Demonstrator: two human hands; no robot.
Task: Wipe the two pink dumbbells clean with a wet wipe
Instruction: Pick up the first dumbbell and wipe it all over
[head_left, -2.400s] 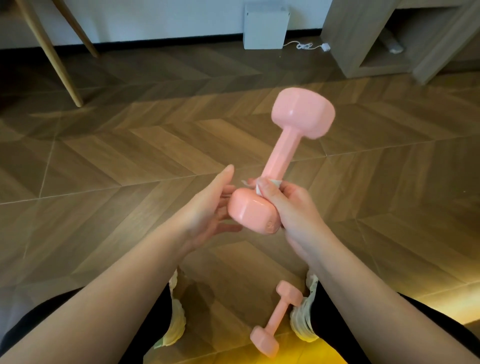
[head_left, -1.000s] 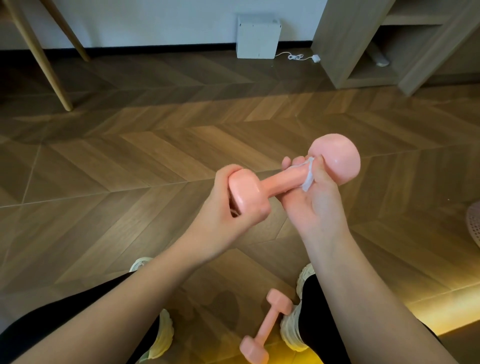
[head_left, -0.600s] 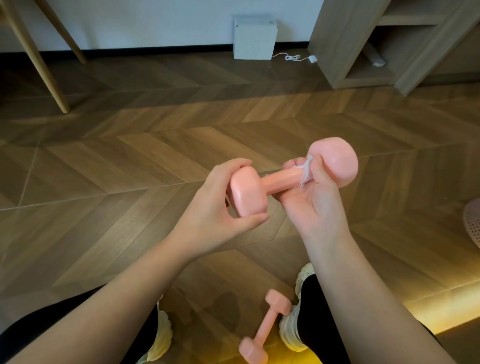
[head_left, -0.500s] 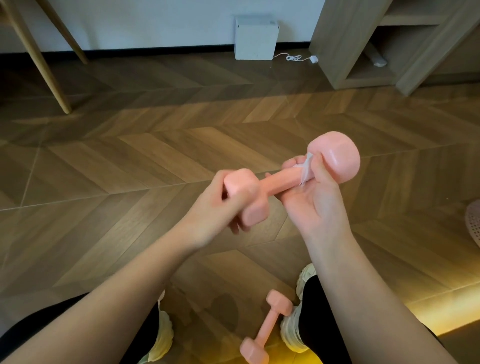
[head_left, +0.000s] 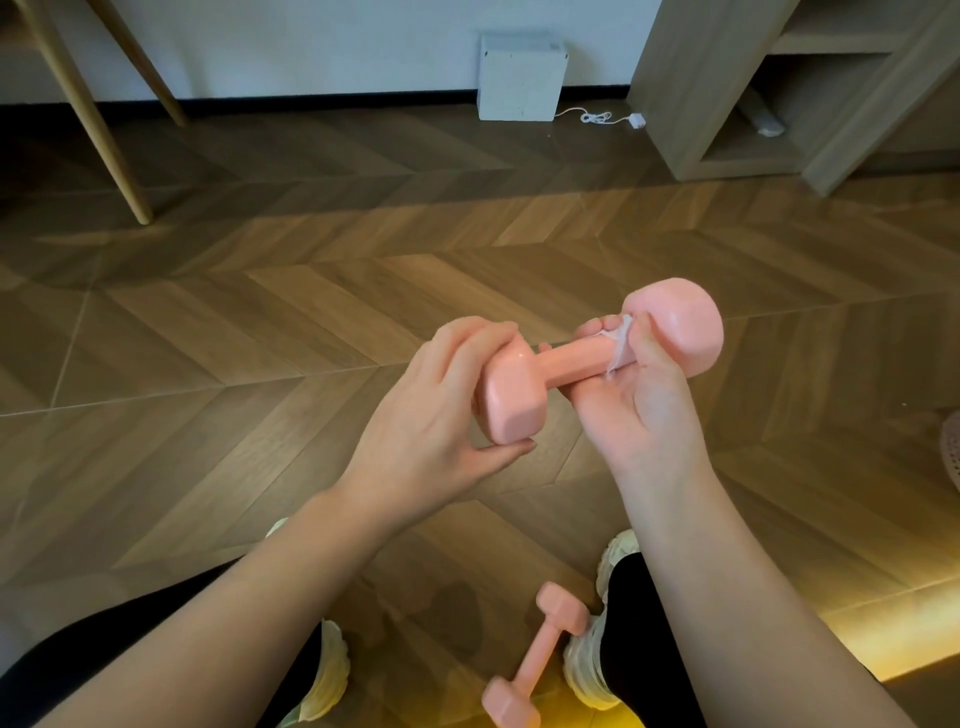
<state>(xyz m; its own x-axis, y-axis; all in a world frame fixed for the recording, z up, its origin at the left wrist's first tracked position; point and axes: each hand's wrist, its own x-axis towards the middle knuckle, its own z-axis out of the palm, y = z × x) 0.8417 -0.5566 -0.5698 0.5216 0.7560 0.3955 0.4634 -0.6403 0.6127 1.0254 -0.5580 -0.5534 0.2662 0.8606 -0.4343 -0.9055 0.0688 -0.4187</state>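
Observation:
A pink dumbbell (head_left: 571, 364) is held almost level above the floor at mid frame. My left hand (head_left: 431, 415) grips its near head, fingers curled over the top and thumb under it. My right hand (head_left: 639, 410) wraps the handle close to the far head, with a white wet wipe (head_left: 621, 345) pinched between fingers and handle. The far head looks glossy. A second pink dumbbell (head_left: 537, 657) lies on the floor between my shoes, beside my right shoe.
Wooden herringbone floor all round. A white box (head_left: 519, 78) with a cable stands against the back wall. A wooden shelf unit (head_left: 727, 104) is at the back right, light wooden furniture legs (head_left: 88, 119) at the back left. A pink mat edge (head_left: 953, 452) shows far right.
The dumbbell came down from steeply tilted to almost level. My right hand slid the wipe up the handle to the far head. My left hand keeps shifting its hold on the near head.

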